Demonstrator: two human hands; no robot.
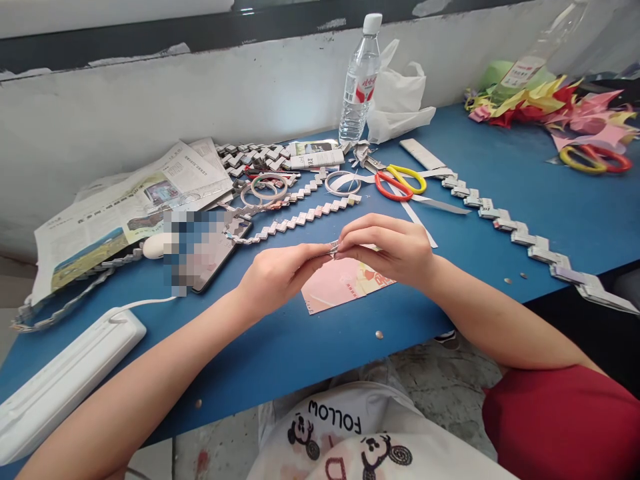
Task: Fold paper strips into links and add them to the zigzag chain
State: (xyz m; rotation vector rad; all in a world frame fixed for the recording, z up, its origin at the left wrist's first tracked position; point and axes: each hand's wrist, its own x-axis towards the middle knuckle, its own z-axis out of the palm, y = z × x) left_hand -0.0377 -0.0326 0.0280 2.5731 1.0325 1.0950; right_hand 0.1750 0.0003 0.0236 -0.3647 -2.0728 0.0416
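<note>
- between my two hands, over the blue table (280, 347), sits one small folded paper bit (334, 247), mostly hidden by my fingertips, so i can't make out its shape.
- my left hand (280, 277) has thumb and fingers pinched together on its near side; my right hand (383, 247) pinches the other, its curled fingers overlapping, the lower ones hard to see.
- under my hands lies one pink card (327, 287), its top partly covered by my right hand.
- just beyond, i count two short zigzag paper chains (305, 219), the rear one partly hidden by thin rings (286, 191), three in all.
- to the right, one long paper chain (523, 235) runs over the table edge.
- two scissors (411, 194): one pair near my right hand, the other far right, its blades hard to make out.
- to the left, one phone (225, 260), partly blurred into squares, and one white power strip (70, 380), cut off by the frame.
- newspaper sheets (135, 200) overlap; i can't count them.
- two bottles: one upright (359, 90), one tilted (525, 70), rising out of coloured paper (565, 107), cut off at the top.
</note>
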